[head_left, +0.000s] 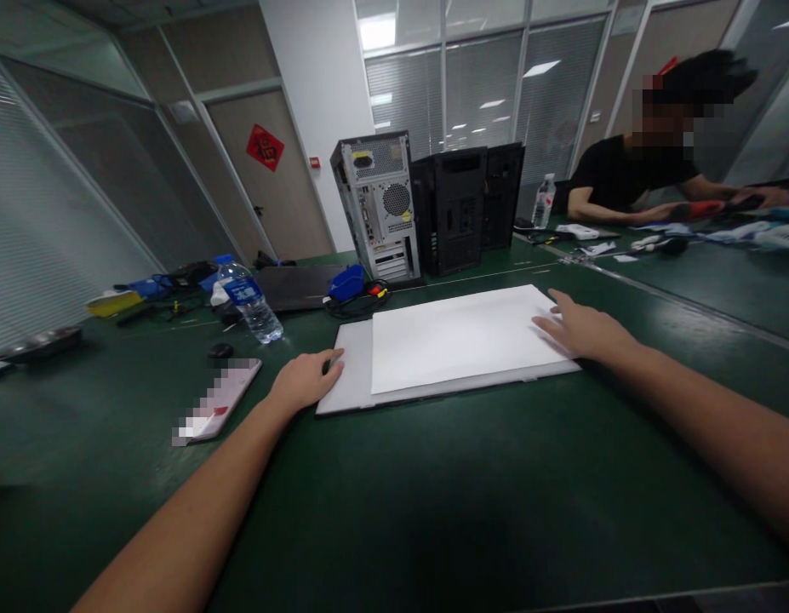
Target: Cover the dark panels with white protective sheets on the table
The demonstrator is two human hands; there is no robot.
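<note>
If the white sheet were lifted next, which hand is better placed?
Probably the right hand: it is at the right end of the white sheet; the left hand is at the panel beneath, apart from the sheet.

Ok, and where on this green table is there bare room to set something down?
Most room: the stretch of green table bordered by your left arm, your right arm and the near edge of the grey panel. Another patch lies left of the phone. It's crowded beyond the panel, with computer cases and a blue object, and behind the blue-labelled bottle.
</note>
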